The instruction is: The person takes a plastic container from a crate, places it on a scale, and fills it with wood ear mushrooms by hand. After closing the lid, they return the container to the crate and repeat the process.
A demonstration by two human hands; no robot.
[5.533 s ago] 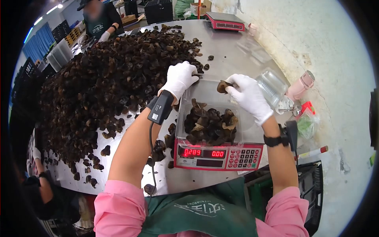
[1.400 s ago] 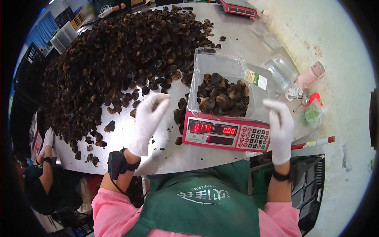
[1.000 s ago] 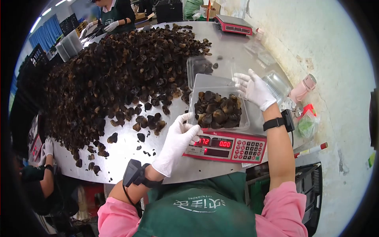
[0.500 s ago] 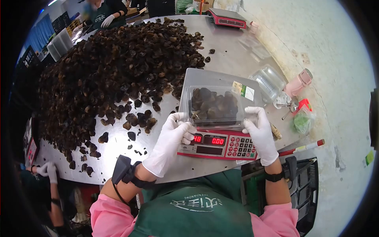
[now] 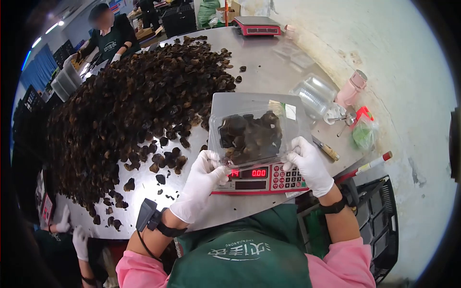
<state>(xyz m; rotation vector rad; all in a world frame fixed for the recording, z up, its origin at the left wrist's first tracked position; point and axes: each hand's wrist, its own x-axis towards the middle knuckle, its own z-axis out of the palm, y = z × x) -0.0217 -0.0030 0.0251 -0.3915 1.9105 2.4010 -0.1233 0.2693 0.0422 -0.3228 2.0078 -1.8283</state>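
Note:
A clear plastic box [image 5: 249, 137] with dark brown pieces inside sits on the grey plate of a red weighing scale [image 5: 261, 185]. Its lid lies over the pieces, and a white and green label shows at the back right. My left hand [image 5: 204, 175], in a white glove, pinches the box's front left corner. At the front right corner, the gloved fingers of my right hand [image 5: 307, 163] grip the edge. Red digits glow on the scale's display.
A large heap of dark pieces [image 5: 134, 105] covers the table's left and middle. Right: empty clear boxes [image 5: 314, 96], pink bottle [image 5: 352, 89], knife [image 5: 326, 148], green bag [image 5: 364, 137]. Another scale [image 5: 258, 26] stands behind. Co-workers [image 5: 109, 38] are at back left; gloved hands [image 5: 80, 242] show lower left.
The view has shifted, showing more of the person at the back. The box now sits slightly tilted, with both my hands still at its front corners.

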